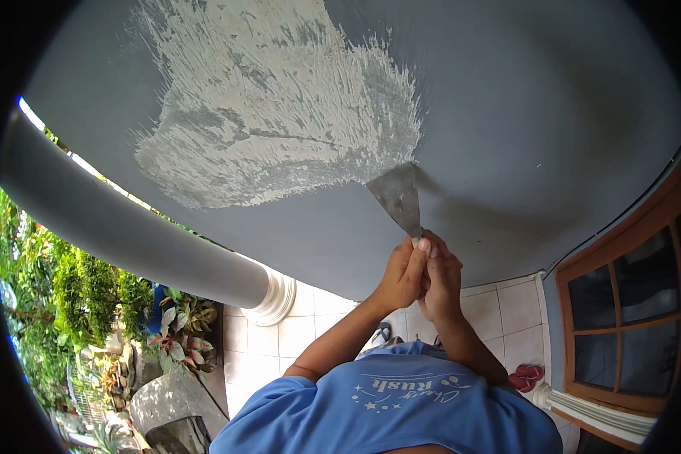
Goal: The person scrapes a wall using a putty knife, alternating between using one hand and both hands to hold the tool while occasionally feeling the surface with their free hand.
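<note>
Both of my hands are raised together around the handle of a putty knife (399, 198) with a broad, stained metal blade. My left hand (402, 278) is closed on the handle, most of which the fingers hide. Pressed up against it, my right hand (441, 281) also wraps the handle, its thumb near the base of the blade. The blade's wide edge meets the lower right border of a rough, pale scraped patch (280, 113). Around that patch lies a smooth grey painted surface (507, 144), where the knife casts a shadow.
A round grey pillar (144, 227) with a moulded white end stands at left, beside green plants (83, 287) and rocks. Right is a wood-framed window (620, 318). Pale floor tiles (492, 314) lie below, with red slippers (526, 376) near the wall.
</note>
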Demonstrator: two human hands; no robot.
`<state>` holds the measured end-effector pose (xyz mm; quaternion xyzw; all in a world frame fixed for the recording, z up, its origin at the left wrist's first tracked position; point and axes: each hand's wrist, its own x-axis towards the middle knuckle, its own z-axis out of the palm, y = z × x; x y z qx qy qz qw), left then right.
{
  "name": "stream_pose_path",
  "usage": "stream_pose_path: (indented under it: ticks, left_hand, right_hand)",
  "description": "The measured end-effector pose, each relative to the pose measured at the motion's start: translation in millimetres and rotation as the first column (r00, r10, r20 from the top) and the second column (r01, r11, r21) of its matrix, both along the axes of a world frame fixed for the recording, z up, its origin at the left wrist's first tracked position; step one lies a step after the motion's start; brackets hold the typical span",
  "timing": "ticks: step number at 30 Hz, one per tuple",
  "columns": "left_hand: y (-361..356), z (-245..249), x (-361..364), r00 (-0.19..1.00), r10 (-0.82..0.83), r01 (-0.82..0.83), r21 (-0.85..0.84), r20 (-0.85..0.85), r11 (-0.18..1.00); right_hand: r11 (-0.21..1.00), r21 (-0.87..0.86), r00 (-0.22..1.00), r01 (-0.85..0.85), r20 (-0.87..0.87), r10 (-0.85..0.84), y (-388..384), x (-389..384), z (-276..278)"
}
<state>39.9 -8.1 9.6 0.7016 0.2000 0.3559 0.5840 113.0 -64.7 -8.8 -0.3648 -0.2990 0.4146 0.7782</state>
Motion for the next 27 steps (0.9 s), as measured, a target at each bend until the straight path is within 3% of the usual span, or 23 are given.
stream_pose_path:
  ticks: [1,5,9,11,14,17,20,22,23,25,27]
  left_hand:
    - [4,8,5,1.000,0.016,-0.017,0.074,0.015,0.997]
    - [10,63,16,0.995,-0.078,0.076,0.026,0.068,0.997]
    - [-2,16,0,0.997,-0.083,0.083,0.037,-0.003,0.996]
    - [-13,-5,-3,0.992,-0.093,0.099,-0.078,0.082,0.992]
    - [-19,-2,-9,0.995,-0.093,0.100,-0.177,0.043,0.979]
    - [-17,-6,-7,0.996,-0.077,0.082,-0.112,0.046,0.990]
    - [-11,-12,-10,0.995,-0.086,0.078,-0.139,-0.055,0.987]
    - [-9,0,-3,0.993,-0.094,0.098,0.054,-0.073,0.994]
    - [-10,9,0,0.992,-0.092,0.104,0.140,-0.086,0.985]
    - [-16,23,14,0.998,-0.059,0.063,0.124,-0.035,0.990]
    - [-26,24,20,0.999,-0.029,0.032,0.112,-0.028,0.993]
  right_hand:
    - [0.998,0.037,0.999,-0.042,-0.019,0.042,7,8,11]
    - [0.978,0.155,0.989,-0.139,-0.023,0.144,10,23,54]
    - [0.998,0.026,0.992,-0.054,0.115,0.050,-7,11,12]
    - [0.998,-0.035,0.992,-0.052,0.112,0.056,-12,5,-7]
    - [0.993,-0.103,0.991,-0.061,0.112,0.072,-23,1,-7]
    - [0.987,-0.139,0.988,-0.075,0.125,0.093,-23,3,-5]
    - [0.997,-0.065,0.973,0.040,0.231,-0.024,-17,3,-7]
    - [0.999,0.024,0.983,0.033,0.179,-0.036,-20,6,-1]
    - [0.997,0.071,0.997,-0.025,0.075,0.020,-24,11,10]
    - [0.992,0.116,0.994,-0.050,-0.095,0.061,-28,17,25]
    - [0.991,-0.038,0.968,-0.126,-0.222,0.114,-37,26,38]
